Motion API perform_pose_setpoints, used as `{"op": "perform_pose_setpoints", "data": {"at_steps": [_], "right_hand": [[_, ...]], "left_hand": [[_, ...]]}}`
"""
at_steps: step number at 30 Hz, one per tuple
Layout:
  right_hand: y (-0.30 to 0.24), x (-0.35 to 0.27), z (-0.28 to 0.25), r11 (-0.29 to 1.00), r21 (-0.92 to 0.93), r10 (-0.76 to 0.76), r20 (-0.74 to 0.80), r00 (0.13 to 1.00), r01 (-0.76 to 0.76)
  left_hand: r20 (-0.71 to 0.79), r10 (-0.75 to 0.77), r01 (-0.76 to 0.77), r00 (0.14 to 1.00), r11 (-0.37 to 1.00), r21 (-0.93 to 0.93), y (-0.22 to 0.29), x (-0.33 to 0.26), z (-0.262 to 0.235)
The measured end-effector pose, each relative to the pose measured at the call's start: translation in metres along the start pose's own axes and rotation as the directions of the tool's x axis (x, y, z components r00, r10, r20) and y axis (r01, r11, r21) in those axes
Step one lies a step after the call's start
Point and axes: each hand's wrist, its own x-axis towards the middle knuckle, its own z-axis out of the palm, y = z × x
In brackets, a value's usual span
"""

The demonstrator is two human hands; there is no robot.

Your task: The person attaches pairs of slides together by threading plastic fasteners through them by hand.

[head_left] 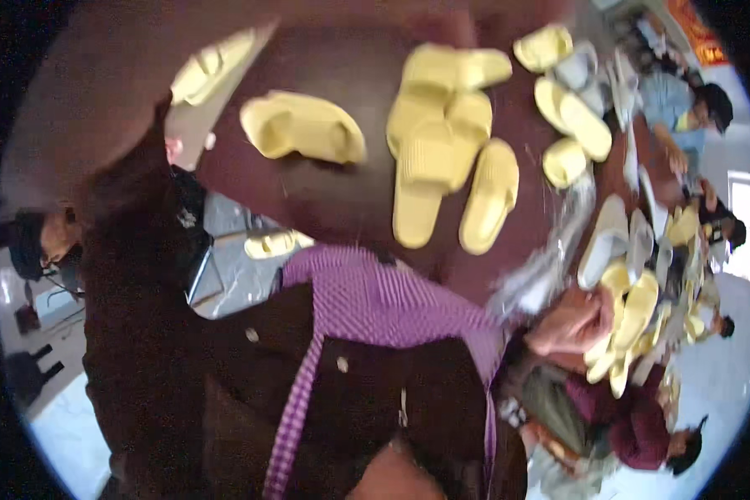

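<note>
My left sleeve [129, 183] reaches up to the far left, its end close to a pale yellow slipper [217, 67]. The left hand itself is lost in dark blur, so its fingers cannot be read. At the table's right side is my right hand [568, 323], fingers curled closed; whatever they may hold is hidden. Clear crumpled plastic [533, 287] lies just beside it. Before me on the dark red table, one yellow slipper [302, 127] rests on its side. Right of it several more overlap in a pile [429, 158], with a single slipper [489, 196] nearest its right edge.
More yellow slippers [573, 118] and grey ones [604, 242] lie along the right. Another yellow cluster [629, 312] sits behind my right hand. Co-workers [683, 104] sit along the right, one in a maroon top [642, 433]. Another person [50, 237] is at left.
</note>
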Motion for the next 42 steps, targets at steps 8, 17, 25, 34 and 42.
{"op": "perform_pose_setpoints", "data": {"at_steps": [8,17,25,34,42], "right_hand": [[-0.031,0.012,-0.029,0.945,0.327,0.078,-0.23,0.97,0.002],[-0.045,-0.006,-0.01,0.645,0.716,0.124,0.246,0.961,-0.267],[-0.065,-0.013,0.023,0.362,0.712,0.295,0.524,0.799,-0.601],[0.02,-0.008,0.003,0.316,0.736,0.436,0.449,0.78,-0.599],[0.024,-0.076,0.062,0.312,0.247,0.714,0.575,0.398,-0.917]], "left_hand": [[0.316,-0.038,0.102,0.948,0.977,-0.187,-0.08,0.002,0.112],[0.354,0.08,0.215,0.932,0.664,-0.716,-0.09,-0.025,0.259],[0.63,0.054,0.548,0.774,0.44,-0.711,-0.128,-0.045,0.264],[0.396,-0.126,0.341,0.91,0.771,-0.538,-0.153,-0.087,0.236],[0.305,-0.176,0.222,0.936,0.967,-0.123,-0.17,-0.107,0.257]]}}
